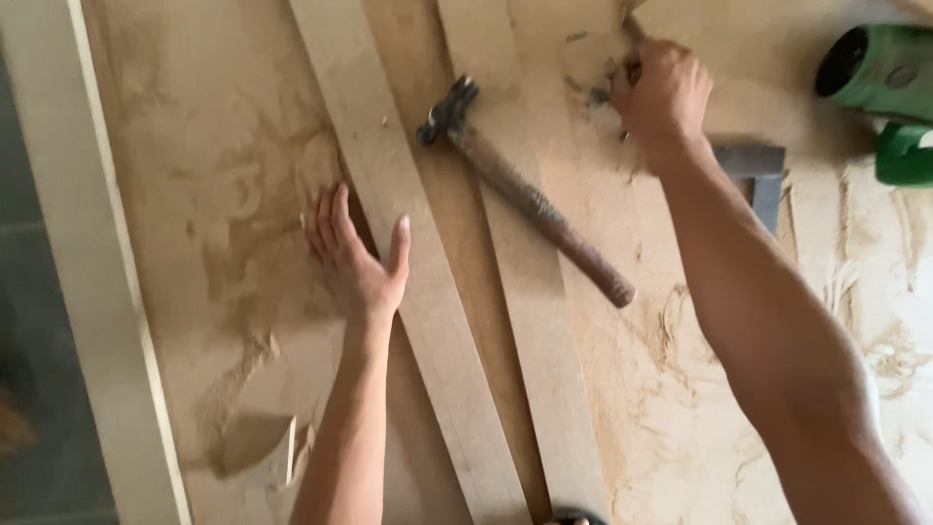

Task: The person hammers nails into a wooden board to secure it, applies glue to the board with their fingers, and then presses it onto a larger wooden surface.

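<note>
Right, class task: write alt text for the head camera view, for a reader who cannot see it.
A person's left hand lies flat against a long wooden strip on a dusty workbench, while the right hand grips something small farther back. A claw hammer rests across a second strip; a green power tool sits at the right.

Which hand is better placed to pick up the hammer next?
Probably the right hand: it is nearer the hammer, though closed on something small. The left hand lies flat by the wooden strip.

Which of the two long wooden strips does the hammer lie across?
The right-hand strip: the hammer lies slanted across it. The left-hand strip carries only the left hand's thumb.
</note>
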